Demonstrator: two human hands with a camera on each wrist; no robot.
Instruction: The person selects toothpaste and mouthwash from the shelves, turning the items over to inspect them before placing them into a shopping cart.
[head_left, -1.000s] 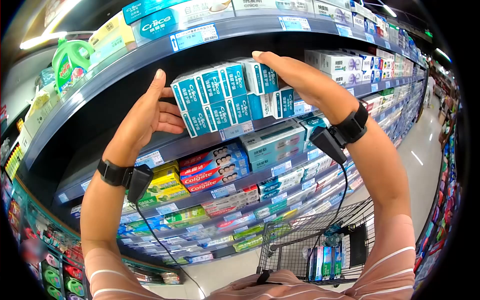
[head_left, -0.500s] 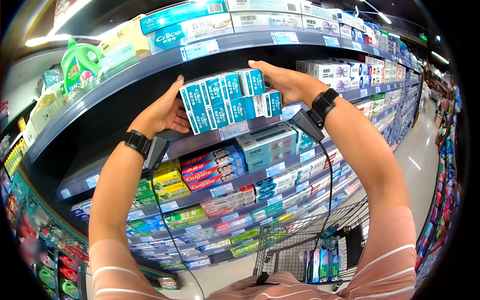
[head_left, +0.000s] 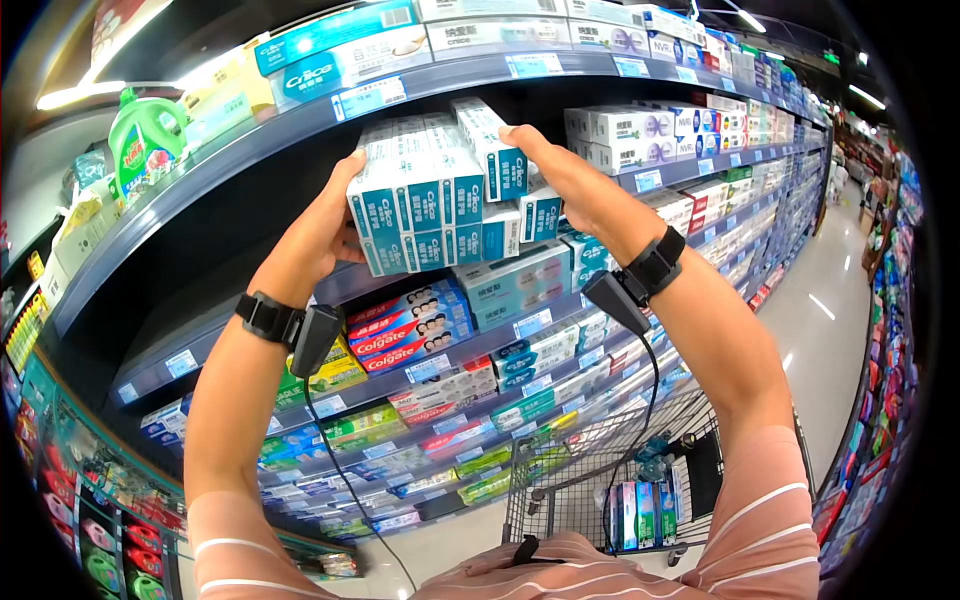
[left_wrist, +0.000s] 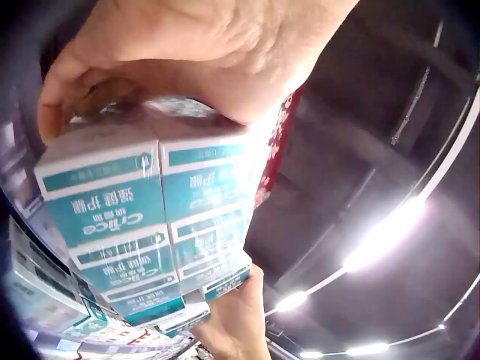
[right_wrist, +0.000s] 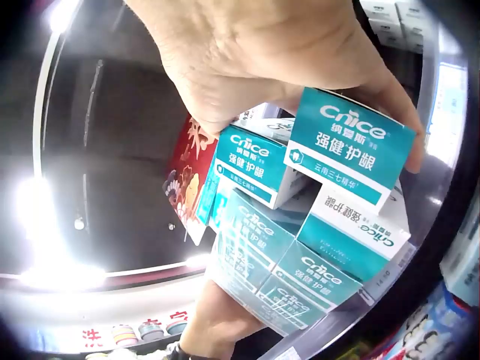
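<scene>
Teal-and-white toothpaste boxes [head_left: 423, 205] are stacked in a block between the two hands, at the front of a shelf. My left hand [head_left: 312, 228] grips the block's left side, thumb near its top edge and fingers lower down. Clear wrap shines over these boxes in the left wrist view [left_wrist: 112, 210]. At the right end my right hand [head_left: 572, 185] holds the looser boxes, its thumb on a raised toothpaste box [head_left: 507, 172]. In the right wrist view this hand [right_wrist: 277, 60] arches over two boxes, with a tilted toothpaste box [right_wrist: 352, 225] beneath them.
An upper shelf edge [head_left: 450, 72] with price tags runs above the hands. Colgate boxes [head_left: 405, 330] and other toothpaste fill the shelves below. A wire shopping cart [head_left: 540, 490] stands at lower right with several packs [head_left: 643, 515]. A green detergent jug [head_left: 140, 140] is at upper left.
The block of boxes has tilted and come nearer, so its white tops now show. Both hands have moved with it, and the left hand has closed in on its side.
</scene>
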